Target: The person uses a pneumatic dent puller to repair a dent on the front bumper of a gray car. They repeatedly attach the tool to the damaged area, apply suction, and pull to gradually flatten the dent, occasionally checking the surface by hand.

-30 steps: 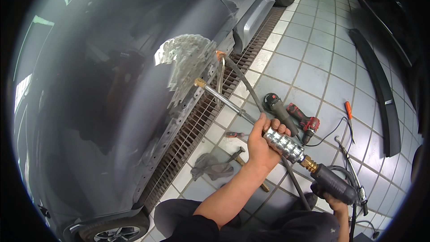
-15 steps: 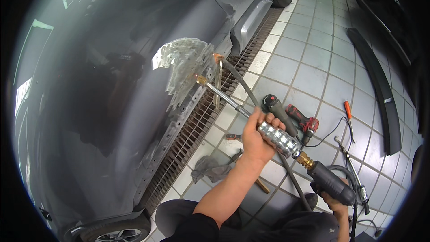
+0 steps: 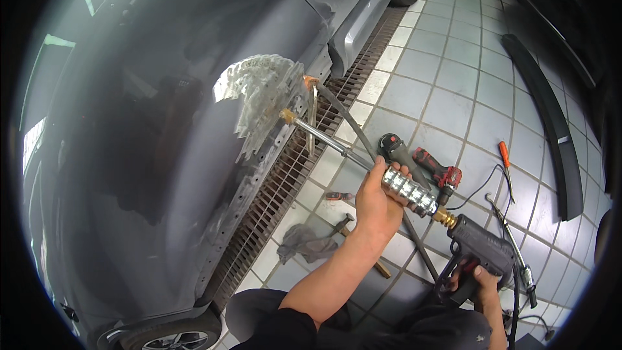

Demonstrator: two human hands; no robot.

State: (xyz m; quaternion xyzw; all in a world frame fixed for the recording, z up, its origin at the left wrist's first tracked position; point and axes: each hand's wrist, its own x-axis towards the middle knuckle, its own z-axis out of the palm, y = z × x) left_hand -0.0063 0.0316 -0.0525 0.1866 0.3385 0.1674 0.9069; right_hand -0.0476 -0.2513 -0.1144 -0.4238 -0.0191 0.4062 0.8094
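Note:
My left hand [image 3: 378,207] is wrapped round the ribbed chrome sliding weight [image 3: 408,189] of a dent-puller tool. My right hand [image 3: 482,285] grips the tool's black pistol handle [image 3: 481,253]. The long steel shaft ends in a brass tip [image 3: 289,116] at the lower edge of a sanded, bare-metal patch [image 3: 249,91] on the gray car panel [image 3: 149,194]. Just beyond the tip, an orange clamp [image 3: 310,82] sits on the perforated sill edge, with a metal bar and gray cable hanging from it.
On the floor tiles [image 3: 427,91] lie an angle grinder [image 3: 398,150], red drill [image 3: 437,172], orange-handled screwdriver [image 3: 505,159], hammer [image 3: 343,225], rag [image 3: 298,243] and slim puller tool [image 3: 525,275]. A drain grate [image 3: 269,214] runs beside the car. At right lie a long black trim [image 3: 551,123] and another dark car [image 3: 551,13].
The tool's pistol handle has turned, showing its trigger guard and more of my right hand. My left hand and the weight moved slightly along the shaft. The view shifted a little.

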